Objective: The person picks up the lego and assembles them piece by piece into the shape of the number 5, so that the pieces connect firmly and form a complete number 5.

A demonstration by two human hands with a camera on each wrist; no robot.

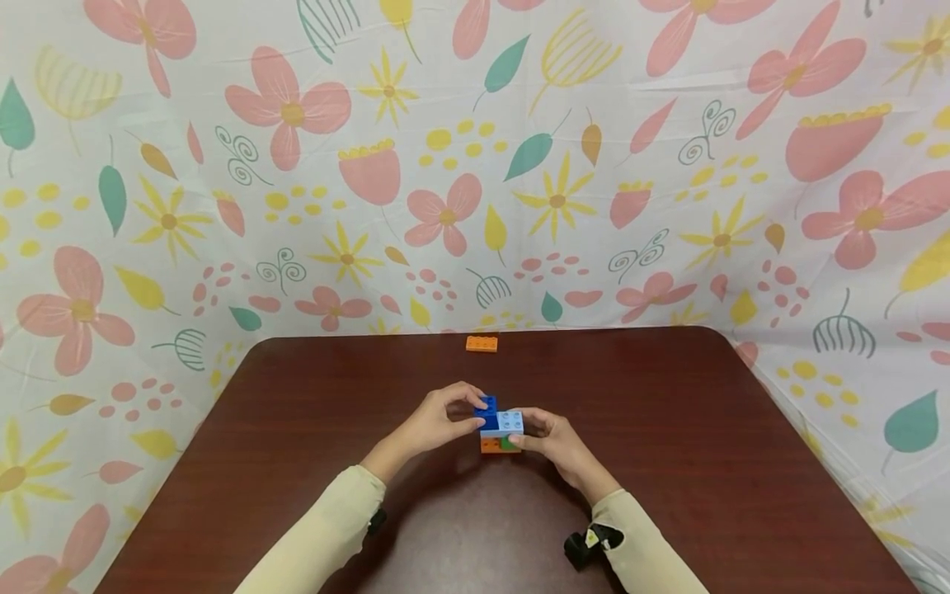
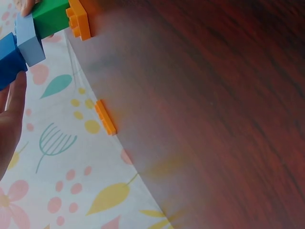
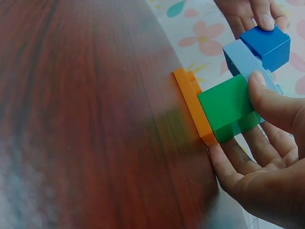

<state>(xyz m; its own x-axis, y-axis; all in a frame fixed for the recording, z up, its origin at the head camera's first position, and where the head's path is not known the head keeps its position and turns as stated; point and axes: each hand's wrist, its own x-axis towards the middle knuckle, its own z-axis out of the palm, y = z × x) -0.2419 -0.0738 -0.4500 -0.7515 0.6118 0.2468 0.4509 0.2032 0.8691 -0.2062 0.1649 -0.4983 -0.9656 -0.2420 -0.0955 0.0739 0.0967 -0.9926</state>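
Midway between the left and right edges of the tabletop (image 1: 297,396), the left hand (image 1: 439,419) pinches a dark-blue brick (image 3: 269,47) between thumb and fingers at the left end of a light-blue brick (image 1: 510,421). The right hand (image 1: 560,444), thumb and fingers curled, grips the stack's right side, where a green brick (image 3: 228,105) stands between the light-blue one and an orange base (image 3: 193,107). Another orange brick (image 1: 482,344) lies by the far edge, near its middle.
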